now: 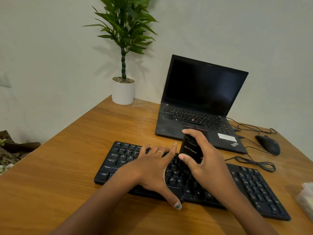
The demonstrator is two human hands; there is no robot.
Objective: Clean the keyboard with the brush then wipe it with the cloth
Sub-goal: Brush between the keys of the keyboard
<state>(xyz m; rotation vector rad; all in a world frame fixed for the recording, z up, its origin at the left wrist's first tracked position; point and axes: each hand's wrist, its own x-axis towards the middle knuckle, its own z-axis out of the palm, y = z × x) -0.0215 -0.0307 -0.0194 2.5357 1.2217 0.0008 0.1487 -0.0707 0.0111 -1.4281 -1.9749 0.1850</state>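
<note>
Seemingly mid-brushing: the right hand (205,164) has its fingers curled round the brush (191,153), bristles down on the keyboard (250,185), which lies on the counter (67,167). The left hand (152,168) presses flat, steadying. Wiping remains; a pale bundle (306,199), perhaps the cloth, lies at the counter's right edge.

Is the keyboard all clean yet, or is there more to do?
Not yet. Nothing looks finished. The right hand grips the black brush upright over the keyboard's middle keys, while the left hand lies flat on the keys, steadying it. Brushing is under way. Wiping is left; something pale at the desk's right edge may be the cloth.
</note>
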